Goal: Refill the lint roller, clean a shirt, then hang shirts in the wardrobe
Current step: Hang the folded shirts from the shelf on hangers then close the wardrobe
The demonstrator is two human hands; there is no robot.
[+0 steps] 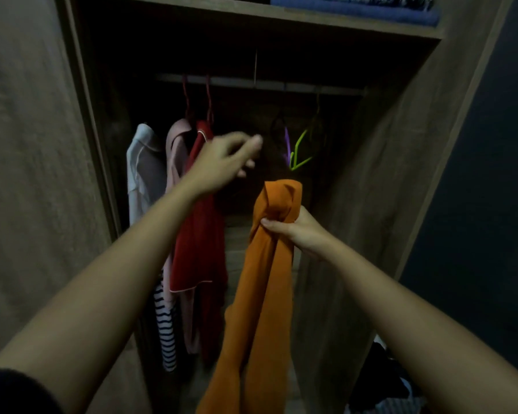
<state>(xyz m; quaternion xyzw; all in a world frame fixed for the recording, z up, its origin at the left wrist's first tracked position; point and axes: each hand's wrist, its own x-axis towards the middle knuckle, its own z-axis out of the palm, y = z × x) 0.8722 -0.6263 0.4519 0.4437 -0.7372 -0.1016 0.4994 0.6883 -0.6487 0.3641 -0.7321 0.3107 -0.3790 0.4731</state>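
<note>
My right hand [296, 231] grips a bunched orange shirt [260, 294] that hangs down in front of the open wardrobe. My left hand [225, 162] is raised inside the wardrobe with fingers loosely apart, holding nothing, a little left of the empty purple hanger [286, 141] and green hanger [299, 153]. Both hangers hang from the rail [266, 84]. On the rail's left side hang a red shirt [201, 234], a pink shirt [175, 156] and a white shirt [142, 168]. A striped garment [165, 333] shows below them.
The wardrobe's wooden side panels [371, 204] frame the opening. Folded blue and patterned cloth [356, 7] lies on the top shelf. A pile of dark clothes [383, 383] sits at the bottom right. A dark wall [491, 174] is on the right.
</note>
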